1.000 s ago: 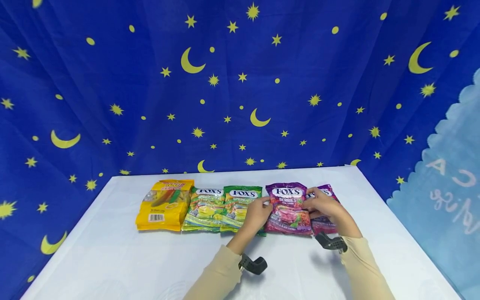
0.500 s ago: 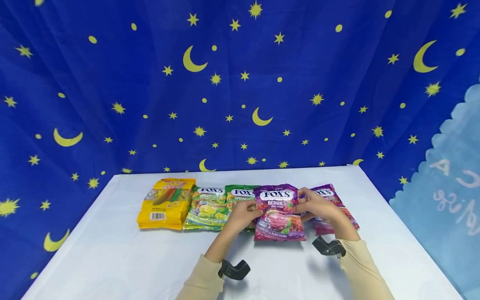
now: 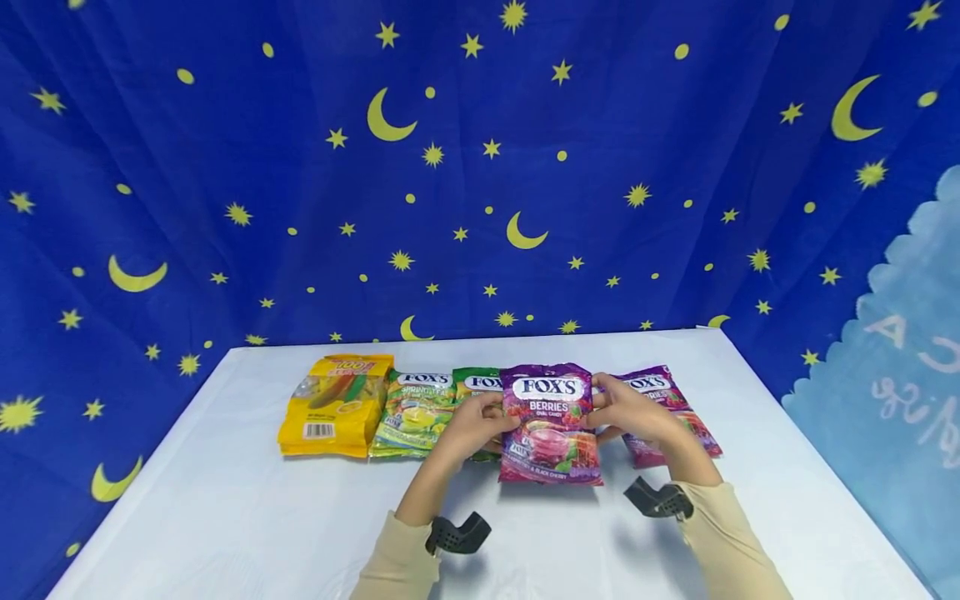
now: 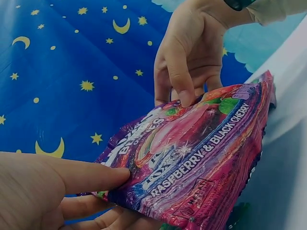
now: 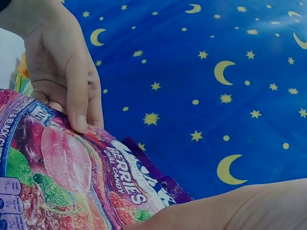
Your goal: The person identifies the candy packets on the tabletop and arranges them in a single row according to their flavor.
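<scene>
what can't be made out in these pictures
Head: right green bag, mostly hidden behind held berries bag and left hand.
Head: fine print on yellow bag, too small.
Left wrist: ends of some fingers, under held berries bag.
Right wrist: much of right hand, past the bottom edge.

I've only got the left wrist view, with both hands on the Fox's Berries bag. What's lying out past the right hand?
Observer: The head view shows a second Fox's Berries bag on the table, partly hidden by the right hand.

Operator: Understood. And at the far end, beyond the left hand?

Observer: A yellow bag with a barcode lies leftmost on the table.
</scene>
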A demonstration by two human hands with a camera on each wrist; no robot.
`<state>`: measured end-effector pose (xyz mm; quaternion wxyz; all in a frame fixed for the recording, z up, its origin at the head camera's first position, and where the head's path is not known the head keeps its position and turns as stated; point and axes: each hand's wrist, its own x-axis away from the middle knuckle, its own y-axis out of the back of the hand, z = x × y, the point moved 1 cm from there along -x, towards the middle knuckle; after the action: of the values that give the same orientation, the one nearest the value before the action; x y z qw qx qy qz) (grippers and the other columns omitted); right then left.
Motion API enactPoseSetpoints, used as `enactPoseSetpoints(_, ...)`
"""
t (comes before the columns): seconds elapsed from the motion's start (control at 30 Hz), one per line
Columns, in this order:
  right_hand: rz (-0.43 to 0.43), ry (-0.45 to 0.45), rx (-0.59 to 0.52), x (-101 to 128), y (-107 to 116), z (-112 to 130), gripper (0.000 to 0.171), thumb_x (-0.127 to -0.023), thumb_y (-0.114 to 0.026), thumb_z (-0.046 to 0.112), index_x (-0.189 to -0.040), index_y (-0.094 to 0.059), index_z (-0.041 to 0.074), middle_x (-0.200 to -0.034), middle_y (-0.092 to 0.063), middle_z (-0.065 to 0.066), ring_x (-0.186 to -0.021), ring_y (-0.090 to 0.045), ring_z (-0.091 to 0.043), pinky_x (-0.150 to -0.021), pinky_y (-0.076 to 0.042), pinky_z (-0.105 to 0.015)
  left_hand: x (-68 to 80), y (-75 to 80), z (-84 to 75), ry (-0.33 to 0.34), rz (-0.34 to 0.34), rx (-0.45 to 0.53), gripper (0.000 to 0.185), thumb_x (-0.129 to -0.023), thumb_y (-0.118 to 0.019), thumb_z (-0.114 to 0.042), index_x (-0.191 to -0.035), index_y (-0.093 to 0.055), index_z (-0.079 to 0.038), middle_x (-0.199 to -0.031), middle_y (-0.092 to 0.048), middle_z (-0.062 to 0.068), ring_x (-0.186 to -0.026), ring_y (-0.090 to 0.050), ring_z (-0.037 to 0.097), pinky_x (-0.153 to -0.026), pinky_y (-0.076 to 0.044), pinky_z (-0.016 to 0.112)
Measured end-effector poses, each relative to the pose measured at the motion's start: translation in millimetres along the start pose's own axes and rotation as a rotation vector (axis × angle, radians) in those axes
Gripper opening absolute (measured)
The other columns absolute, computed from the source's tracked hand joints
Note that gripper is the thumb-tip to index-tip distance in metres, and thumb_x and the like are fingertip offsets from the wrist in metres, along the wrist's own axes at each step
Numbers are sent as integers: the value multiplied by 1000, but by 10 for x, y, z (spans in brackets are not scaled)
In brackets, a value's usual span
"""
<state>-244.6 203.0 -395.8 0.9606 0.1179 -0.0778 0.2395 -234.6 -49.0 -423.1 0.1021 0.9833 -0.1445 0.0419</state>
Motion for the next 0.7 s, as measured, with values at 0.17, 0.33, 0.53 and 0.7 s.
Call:
enactPoseSetpoints(0.17,-14,0,5,-2,-19,4,50,-83,-61,-5,-122,-29,-10,-96,-63,-19,-84,-66,-29,-74,-57,-46,0,12,-1,4,-4,-4,55,-87,-72,-10,-133,-49,7,-85,-59,10,-70,-64,20,-61,-59,35)
enactPoseSetpoints(0.33,-77,-43,64,13,-55,4,76,-85,-62,1,-142,-15,-15,-113,-56,-28,-92,-64,-32,-75,-57,-45,5,12,1,-6,-12,-15,49,-86,-71,-9,-130,-53,5,-83,-58,9,-69,-62,19,-61,-58,35)
enactPoseSetpoints(0.53,-89,-39,86,31,-80,29,81,-88,-60,2,-145,-6,-17,-111,-57,-26,-95,-62,-30,-73,-57,-44,2,14,-2,-11,-22,-26,46,-87,-71,-8,-128,-54,4,-80,-56,8,-66,-60,18,-60,-58,36)
enactPoseSetpoints(0.7,-76,-1,71,32,-97,48,60,-89,-60,1,-135,-25,-14,-92,-59,-15,-82,-62,-23,-70,-58,-43,6,17,-5,-12,-32,-39,45,-87,-70,-6,-128,-54,4,-80,-55,9,-65,-59,18,-59,-58,36)
